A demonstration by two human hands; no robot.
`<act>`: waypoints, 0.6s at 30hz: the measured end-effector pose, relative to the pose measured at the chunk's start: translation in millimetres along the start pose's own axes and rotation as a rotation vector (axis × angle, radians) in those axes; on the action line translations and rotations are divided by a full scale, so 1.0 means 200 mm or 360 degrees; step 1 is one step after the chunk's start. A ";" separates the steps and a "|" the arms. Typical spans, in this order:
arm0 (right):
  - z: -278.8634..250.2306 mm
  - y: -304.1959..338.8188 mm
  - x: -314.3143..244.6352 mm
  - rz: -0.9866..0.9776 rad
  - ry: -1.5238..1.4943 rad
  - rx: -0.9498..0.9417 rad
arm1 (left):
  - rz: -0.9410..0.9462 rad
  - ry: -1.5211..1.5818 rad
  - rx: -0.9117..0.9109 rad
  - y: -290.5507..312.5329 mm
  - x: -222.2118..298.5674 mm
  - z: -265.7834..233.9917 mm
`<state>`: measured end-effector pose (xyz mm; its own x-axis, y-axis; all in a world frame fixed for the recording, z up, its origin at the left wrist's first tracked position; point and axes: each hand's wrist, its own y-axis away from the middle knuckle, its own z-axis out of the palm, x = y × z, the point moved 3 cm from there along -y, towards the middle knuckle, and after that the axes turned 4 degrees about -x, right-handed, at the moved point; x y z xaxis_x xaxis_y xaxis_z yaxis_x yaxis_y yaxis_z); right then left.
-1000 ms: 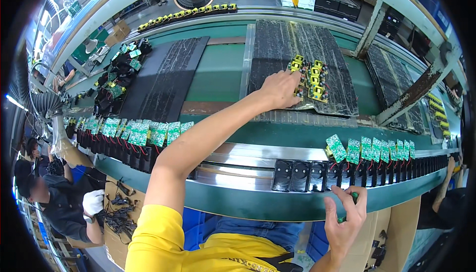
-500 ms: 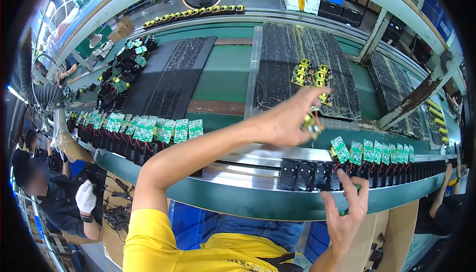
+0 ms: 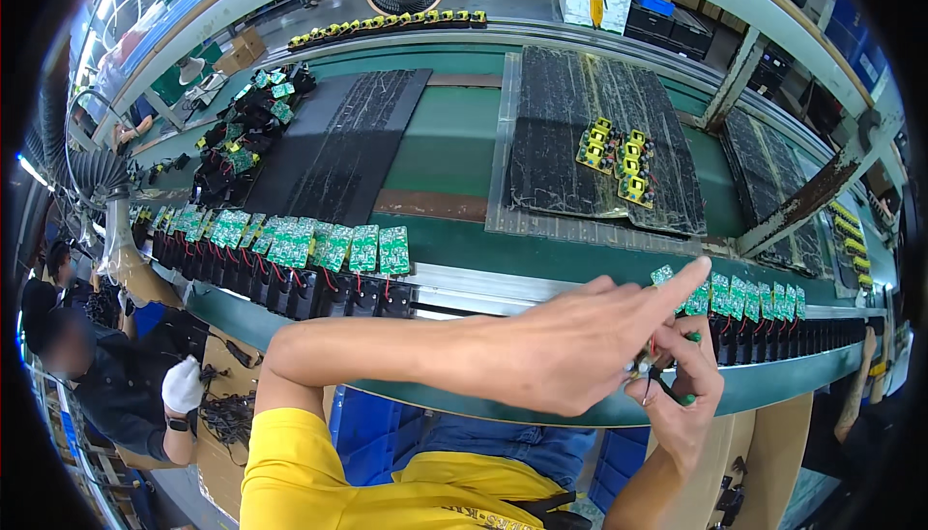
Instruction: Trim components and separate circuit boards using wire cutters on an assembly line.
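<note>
My left hand (image 3: 570,346) reaches across to the right, its index finger stretched out and its other fingers closed on a small circuit board (image 3: 638,368), mostly hidden, with its components showing. Right beside it, my right hand (image 3: 688,390) has its fingers curled around a small tool with green ends (image 3: 685,399); its kind is not clear. The hands meet over the belt's near edge. Behind them, green circuit boards (image 3: 738,296) stand wired to a row of black cases (image 3: 764,334). Several yellow-topped boards (image 3: 633,189) lie on a scuffed black mat (image 3: 570,95).
To the left, another row of green boards (image 3: 290,240) rests against black cases (image 3: 324,293). A metal rail (image 3: 474,296) runs along the line. A rusty post (image 3: 807,196) stands at right. A white-gloved co-worker's hand (image 3: 182,385) is at lower left, and blue bins (image 3: 372,433) sit below.
My left hand has come down from near the mat to my right hand, bringing the board with it. My right hand has stayed nearly in place.
</note>
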<state>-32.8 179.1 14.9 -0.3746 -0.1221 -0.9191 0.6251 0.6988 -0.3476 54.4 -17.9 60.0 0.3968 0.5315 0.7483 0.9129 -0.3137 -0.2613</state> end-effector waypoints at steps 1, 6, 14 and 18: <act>-0.01 0.00 0.01 0.0004 0.0004 0.0002 | 0.0003 0.0006 -0.0002 0.00 0.01 0.01; 0.00 0.01 0.07 -0.0161 -0.0339 -0.0057 | 0.0295 -0.0278 0.0120 0.02 0.08 0.02; 0.12 -0.03 -0.01 -0.0282 -0.0536 0.0016 | -0.0106 0.1072 -0.0250 0.15 -0.04 0.11; 0.13 -0.04 -0.02 -0.0208 -0.0482 0.0028 | -0.0189 0.1068 -0.0292 0.13 0.00 0.05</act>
<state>-18.6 154.9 17.4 -0.2334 -0.4162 -0.8788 0.5981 0.6512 -0.4672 80.2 -17.7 46.7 0.0967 -0.0112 0.9953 0.8920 -0.4427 -0.0916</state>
